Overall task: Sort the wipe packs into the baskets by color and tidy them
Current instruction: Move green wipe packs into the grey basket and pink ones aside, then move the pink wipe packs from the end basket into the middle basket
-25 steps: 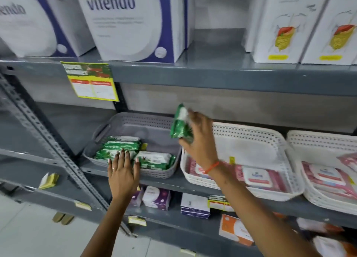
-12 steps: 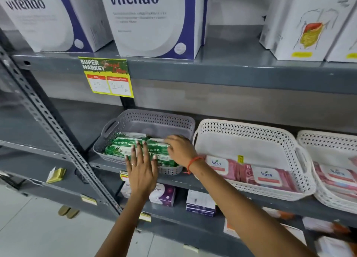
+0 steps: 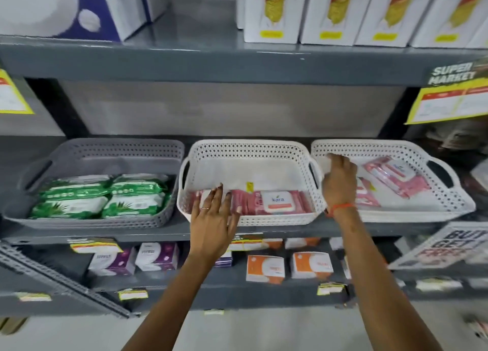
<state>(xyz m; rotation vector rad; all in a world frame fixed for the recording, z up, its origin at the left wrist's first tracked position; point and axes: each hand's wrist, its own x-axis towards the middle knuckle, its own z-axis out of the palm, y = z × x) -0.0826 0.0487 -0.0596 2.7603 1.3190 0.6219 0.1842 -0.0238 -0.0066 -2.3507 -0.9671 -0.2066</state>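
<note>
The grey basket on the left of the shelf holds several green wipe packs in tidy rows. In the middle white basket, pink wipe packs lie along the front wall. My left hand rests flat with fingers spread on the leftmost pink pack there. The right white basket holds more pink packs, lying askew. My right hand reaches into that basket at its left side, fingers curled down. What the fingers close on is hidden.
The baskets stand side by side on a grey metal shelf. White boxes stand on the shelf above, small purple and orange boxes on the one below. Yellow price tags hang from shelf edges. A slanted metal brace crosses lower left.
Both hands left the grey basket and moved right: the left onto the middle basket's pink packs, the right into the right basket. The green pack now lies in the grey basket. The view shifted right.
</note>
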